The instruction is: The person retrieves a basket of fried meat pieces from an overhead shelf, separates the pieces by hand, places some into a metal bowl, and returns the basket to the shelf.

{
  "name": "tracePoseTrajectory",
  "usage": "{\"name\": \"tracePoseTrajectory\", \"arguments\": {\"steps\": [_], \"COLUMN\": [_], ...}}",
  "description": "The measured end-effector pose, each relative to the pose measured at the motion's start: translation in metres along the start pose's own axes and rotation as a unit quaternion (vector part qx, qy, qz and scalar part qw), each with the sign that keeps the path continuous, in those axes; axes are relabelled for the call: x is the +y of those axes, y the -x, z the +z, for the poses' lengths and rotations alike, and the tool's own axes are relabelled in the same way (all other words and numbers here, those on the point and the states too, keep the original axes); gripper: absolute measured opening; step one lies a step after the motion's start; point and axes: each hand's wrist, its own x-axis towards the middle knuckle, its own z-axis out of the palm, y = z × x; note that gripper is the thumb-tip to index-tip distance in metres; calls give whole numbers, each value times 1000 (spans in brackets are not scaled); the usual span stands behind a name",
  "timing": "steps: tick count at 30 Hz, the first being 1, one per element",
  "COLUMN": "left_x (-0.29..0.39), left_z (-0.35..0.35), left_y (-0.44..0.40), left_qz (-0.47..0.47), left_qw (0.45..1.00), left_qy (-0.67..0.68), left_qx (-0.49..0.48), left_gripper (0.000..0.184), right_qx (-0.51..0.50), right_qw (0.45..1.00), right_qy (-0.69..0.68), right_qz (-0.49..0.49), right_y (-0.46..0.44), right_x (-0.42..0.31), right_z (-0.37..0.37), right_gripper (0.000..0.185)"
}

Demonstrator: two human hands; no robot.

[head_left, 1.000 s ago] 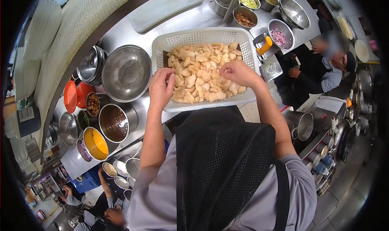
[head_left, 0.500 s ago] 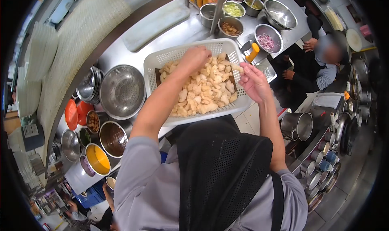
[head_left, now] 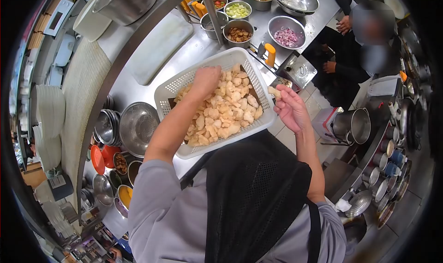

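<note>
A white perforated plastic basket stands in front of me, heaped with pale, lumpy fried battered pieces. My left hand reaches over the heap at its far left side, the fingers curled down among the pieces; their tips are hidden. Just past the basket's right rim, my right hand is raised and closed, pinching one fried battered piece between thumb and fingers. What the fried pieces are made of inside cannot be seen.
A white cutting board lies behind the basket. Bowls of chopped red onion and browned chunks stand beyond it. Left are a steel colander and several pots. A co-worker is at the right, near a large pot.
The view has shifted, so the basket appears slightly further left. My left hand stays in the heap. My right hand still pinches a piece, now outside the basket's rim.
</note>
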Motion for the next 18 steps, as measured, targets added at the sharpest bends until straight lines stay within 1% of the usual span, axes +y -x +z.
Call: {"name": "tracePoseTrajectory", "arguments": {"steps": [1,4,7,10,13,14,15,16,18], "left_x": [0,-6,-7,-8,-5,-4,-5,-7,-14], "left_z": [-1,8,4,8,-4,-9,-12,-14,-19], "left_y": [3,7,-4,-6,7,12,19,26,41], "left_qz": [-11,48,36,-3,-87,-104,-121,-139,-110], "left_qw": [1000,999,997,999,984,958,917,863,859], "left_qy": [7,21,-21,23,146,255,360,460,482], "left_qx": [13,9,-62,-38,47,86,122,157,131], "left_gripper": [13,13,16,16,17,17,17,18,22], "right_qx": [3,1,-4,-13,-9,-11,-14,-18,-18], "right_qw": [1000,1000,1000,1000,1000,1000,1000,999,999], "right_qy": [-2,5,12,22,22,21,19,18,19], "right_qz": [0,3,14,6,-6,-13,-19,-24,-26], "right_y": [-1,-6,-11,-13,-15,-15,-16,-17,-17], "right_x": [1,1,1,2,1,0,-2,-3,-6], "right_z": [0,2,8,12,12,10,9,9,11], "right_gripper": [29,29,30,29,28,28,28,28,29]}}
